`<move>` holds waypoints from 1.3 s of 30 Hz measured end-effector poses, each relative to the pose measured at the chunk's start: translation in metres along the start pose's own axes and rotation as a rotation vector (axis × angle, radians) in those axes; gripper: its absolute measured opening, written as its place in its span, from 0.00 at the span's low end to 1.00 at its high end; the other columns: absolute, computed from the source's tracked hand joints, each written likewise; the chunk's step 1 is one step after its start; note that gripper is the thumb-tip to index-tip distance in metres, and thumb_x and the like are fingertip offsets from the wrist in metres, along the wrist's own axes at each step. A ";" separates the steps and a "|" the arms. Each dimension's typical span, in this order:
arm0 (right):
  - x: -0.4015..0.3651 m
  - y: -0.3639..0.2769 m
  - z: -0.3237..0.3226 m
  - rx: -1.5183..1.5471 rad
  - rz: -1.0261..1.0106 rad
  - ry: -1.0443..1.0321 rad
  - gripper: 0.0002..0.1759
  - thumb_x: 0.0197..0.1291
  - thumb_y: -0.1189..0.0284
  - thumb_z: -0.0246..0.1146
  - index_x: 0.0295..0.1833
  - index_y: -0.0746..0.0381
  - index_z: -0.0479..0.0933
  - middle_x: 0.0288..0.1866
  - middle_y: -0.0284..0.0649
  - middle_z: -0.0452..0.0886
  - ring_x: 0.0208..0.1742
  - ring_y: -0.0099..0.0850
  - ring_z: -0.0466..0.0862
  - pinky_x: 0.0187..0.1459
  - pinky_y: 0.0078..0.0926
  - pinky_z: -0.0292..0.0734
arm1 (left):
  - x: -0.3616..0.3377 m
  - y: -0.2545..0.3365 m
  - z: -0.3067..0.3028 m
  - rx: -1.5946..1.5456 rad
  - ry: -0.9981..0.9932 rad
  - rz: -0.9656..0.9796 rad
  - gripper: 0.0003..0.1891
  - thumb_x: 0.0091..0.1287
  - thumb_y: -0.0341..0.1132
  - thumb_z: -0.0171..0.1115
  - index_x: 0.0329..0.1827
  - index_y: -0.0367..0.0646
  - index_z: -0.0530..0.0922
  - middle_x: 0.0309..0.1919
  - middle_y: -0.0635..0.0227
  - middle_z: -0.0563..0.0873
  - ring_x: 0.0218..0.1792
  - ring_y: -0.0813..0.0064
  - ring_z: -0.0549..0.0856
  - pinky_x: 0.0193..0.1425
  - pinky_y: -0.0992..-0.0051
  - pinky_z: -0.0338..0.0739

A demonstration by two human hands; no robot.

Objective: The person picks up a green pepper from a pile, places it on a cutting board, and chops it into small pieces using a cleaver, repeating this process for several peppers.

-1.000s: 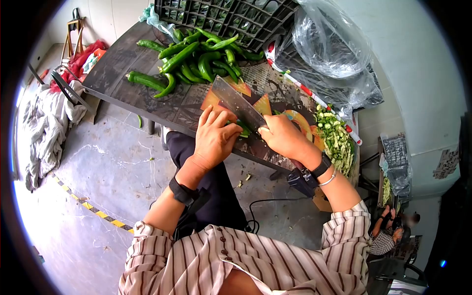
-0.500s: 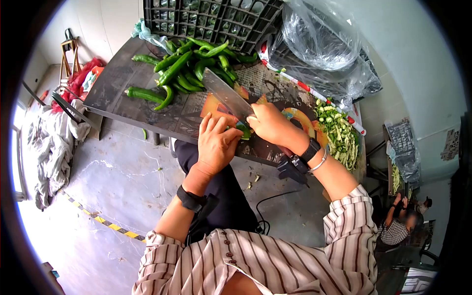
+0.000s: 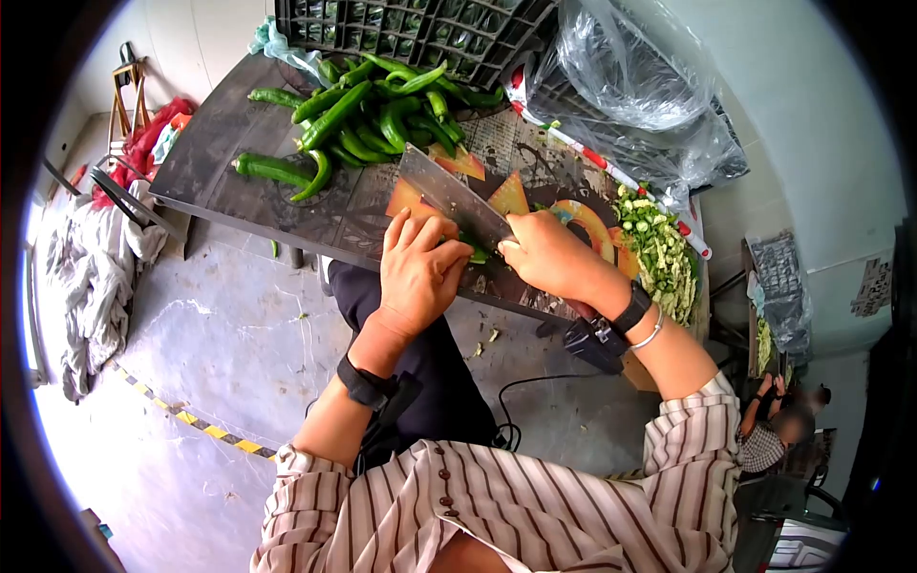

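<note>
In the head view, the left hand [image 3: 420, 267] is at the near edge of the surface [image 3: 215, 148], its fingers bent and drawn together over a green pepper piece [image 3: 479, 254]. Part of this piece shows beside the fingertips; the rest is hidden under the hand, so the exact grip cannot be told. The right hand [image 3: 556, 256] is closed around the handle of a broad-bladed knife [image 3: 449, 193], whose blade slants away from the near edge, its far end pointing toward the heap of whole green peppers [image 3: 368, 119]. The blade is just beside the left hand's fingers, and small bits cling to it. Whether its edge touches the pepper piece cannot be told.

The heap lies left of the middle of the surface, toward the far edge, the peppers crossing over one another. One straighter green pepper [image 3: 270, 168] lies at the heap's left side, nearer the left corner, its end by a curved one. Along the right edge is a pile of chopped pepper [image 3: 657, 253], green slices mixed with pale bits. Orange and yellow printed shapes [image 3: 509, 196] show on the surface between the knife and that pile.

A black crate [image 3: 411, 31] is at the far edge, just behind the heap, with clear plastic [image 3: 626, 72] to its right. A red-and-white strip [image 3: 611, 172] runs slantwise between the plastic and the chopped pile.
</note>
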State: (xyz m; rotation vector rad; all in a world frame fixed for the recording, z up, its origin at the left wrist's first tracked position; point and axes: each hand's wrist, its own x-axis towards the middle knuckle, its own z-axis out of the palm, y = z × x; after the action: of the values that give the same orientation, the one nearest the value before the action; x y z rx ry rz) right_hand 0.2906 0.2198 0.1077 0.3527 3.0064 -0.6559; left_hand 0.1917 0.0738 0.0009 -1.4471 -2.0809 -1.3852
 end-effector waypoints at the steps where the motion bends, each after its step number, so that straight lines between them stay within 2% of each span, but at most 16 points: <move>1: 0.002 0.001 0.001 0.015 -0.033 0.009 0.10 0.58 0.74 0.58 0.33 0.74 0.74 0.28 0.64 0.77 0.35 0.61 0.79 0.36 0.50 0.75 | 0.000 -0.001 0.000 0.003 -0.001 0.008 0.07 0.53 0.32 0.70 0.34 0.53 0.86 0.40 0.74 0.81 0.50 0.66 0.79 0.70 0.56 0.64; 4: 0.016 0.005 0.016 0.061 -0.120 0.115 0.10 0.57 0.74 0.59 0.32 0.73 0.74 0.28 0.63 0.77 0.35 0.60 0.80 0.35 0.50 0.75 | -0.001 0.001 0.001 -0.011 -0.036 0.013 0.07 0.52 0.32 0.70 0.34 0.52 0.86 0.40 0.74 0.81 0.50 0.66 0.79 0.70 0.56 0.65; 6: 0.031 -0.004 0.014 0.019 -0.087 0.096 0.11 0.56 0.74 0.60 0.29 0.73 0.74 0.27 0.62 0.78 0.33 0.58 0.81 0.35 0.49 0.76 | 0.001 0.001 0.000 0.004 -0.022 0.007 0.07 0.52 0.32 0.70 0.34 0.52 0.86 0.40 0.74 0.81 0.50 0.66 0.79 0.69 0.55 0.65; 9: 0.037 0.005 0.017 -0.031 -0.064 0.110 0.13 0.59 0.71 0.60 0.34 0.73 0.73 0.29 0.62 0.77 0.35 0.59 0.79 0.35 0.47 0.74 | 0.000 -0.002 0.002 0.017 -0.002 0.027 0.04 0.54 0.33 0.69 0.32 0.51 0.85 0.41 0.75 0.82 0.51 0.68 0.79 0.70 0.56 0.64; 11: 0.033 0.011 0.015 -0.001 -0.157 0.213 0.13 0.58 0.71 0.60 0.34 0.73 0.72 0.28 0.62 0.76 0.33 0.59 0.79 0.33 0.47 0.74 | 0.000 0.000 0.001 0.010 0.004 0.008 0.03 0.55 0.33 0.69 0.33 0.52 0.85 0.43 0.76 0.83 0.52 0.68 0.79 0.71 0.56 0.63; 15: 0.008 0.001 0.003 0.031 -0.028 0.145 0.13 0.58 0.71 0.60 0.33 0.74 0.72 0.26 0.62 0.76 0.30 0.59 0.79 0.32 0.46 0.73 | -0.001 0.001 0.001 -0.001 0.006 0.004 0.04 0.54 0.32 0.69 0.33 0.52 0.85 0.42 0.75 0.82 0.51 0.68 0.79 0.71 0.57 0.63; 19: -0.005 -0.003 0.002 0.014 -0.002 0.047 0.14 0.58 0.72 0.60 0.29 0.74 0.70 0.25 0.63 0.75 0.31 0.59 0.79 0.32 0.46 0.73 | 0.000 0.000 0.001 0.009 0.010 0.016 0.07 0.51 0.32 0.70 0.34 0.52 0.86 0.39 0.73 0.80 0.50 0.66 0.79 0.69 0.56 0.65; 22: -0.005 -0.004 0.002 0.004 0.032 0.005 0.09 0.57 0.75 0.57 0.32 0.73 0.73 0.27 0.63 0.77 0.34 0.60 0.80 0.36 0.50 0.75 | -0.001 0.001 0.001 0.006 0.007 0.012 0.07 0.51 0.32 0.70 0.33 0.52 0.85 0.39 0.73 0.80 0.50 0.66 0.79 0.69 0.56 0.65; 25: -0.002 -0.007 0.000 0.031 0.000 -0.035 0.09 0.56 0.75 0.58 0.32 0.74 0.74 0.28 0.63 0.77 0.34 0.61 0.80 0.36 0.50 0.75 | 0.000 0.000 0.000 0.009 -0.003 0.007 0.07 0.51 0.32 0.70 0.33 0.51 0.85 0.39 0.73 0.80 0.49 0.66 0.79 0.69 0.56 0.65; 28: 0.004 -0.007 0.003 0.043 0.033 0.016 0.10 0.56 0.76 0.59 0.32 0.75 0.74 0.28 0.64 0.78 0.34 0.60 0.80 0.36 0.50 0.75 | 0.001 0.002 0.001 0.001 -0.002 0.014 0.06 0.51 0.32 0.70 0.33 0.51 0.85 0.38 0.73 0.80 0.48 0.66 0.79 0.69 0.56 0.66; 32: 0.006 0.001 0.012 0.043 -0.067 0.081 0.12 0.58 0.73 0.58 0.31 0.74 0.72 0.28 0.63 0.77 0.33 0.58 0.79 0.36 0.47 0.74 | -0.001 -0.001 0.005 0.034 0.020 0.049 0.05 0.52 0.31 0.69 0.32 0.51 0.85 0.39 0.74 0.80 0.47 0.67 0.79 0.68 0.58 0.66; 34: 0.012 -0.005 0.001 0.052 -0.048 0.030 0.12 0.58 0.73 0.58 0.32 0.74 0.72 0.28 0.62 0.77 0.32 0.57 0.80 0.36 0.46 0.75 | 0.000 -0.005 0.005 0.036 0.023 0.052 0.05 0.52 0.31 0.69 0.32 0.51 0.85 0.39 0.74 0.80 0.47 0.66 0.78 0.68 0.58 0.66; 36: 0.013 -0.024 -0.015 0.137 0.285 -0.240 0.12 0.58 0.73 0.58 0.32 0.74 0.72 0.27 0.62 0.78 0.32 0.56 0.81 0.36 0.45 0.75 | 0.001 -0.003 0.003 0.036 0.023 0.050 0.05 0.52 0.31 0.69 0.32 0.51 0.85 0.39 0.73 0.80 0.47 0.65 0.78 0.67 0.58 0.66; 37: 0.012 -0.019 -0.012 0.006 0.106 -0.158 0.12 0.58 0.73 0.58 0.32 0.74 0.72 0.28 0.62 0.79 0.34 0.56 0.82 0.37 0.45 0.76 | 0.002 -0.001 0.003 0.021 0.030 0.048 0.05 0.51 0.32 0.69 0.32 0.50 0.85 0.39 0.72 0.80 0.47 0.64 0.78 0.66 0.59 0.67; 38: 0.013 -0.014 -0.008 0.005 0.107 -0.169 0.12 0.58 0.73 0.58 0.32 0.74 0.72 0.28 0.62 0.79 0.34 0.56 0.82 0.37 0.45 0.76 | 0.000 0.000 0.003 0.003 0.035 0.035 0.05 0.51 0.33 0.70 0.32 0.50 0.86 0.39 0.71 0.81 0.47 0.63 0.79 0.65 0.60 0.68; 39: 0.012 -0.008 -0.002 -0.007 0.042 -0.086 0.12 0.58 0.73 0.58 0.32 0.74 0.72 0.29 0.62 0.79 0.35 0.56 0.82 0.37 0.45 0.76 | 0.000 -0.002 0.003 0.021 0.027 0.039 0.05 0.52 0.32 0.70 0.32 0.50 0.86 0.39 0.71 0.81 0.47 0.63 0.79 0.64 0.60 0.68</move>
State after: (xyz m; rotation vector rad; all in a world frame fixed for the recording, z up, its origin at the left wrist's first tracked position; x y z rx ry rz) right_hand 0.2771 0.2157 0.1119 0.3757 2.9106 -0.6401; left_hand 0.1912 0.0759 -0.0019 -1.4443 -2.0343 -1.3565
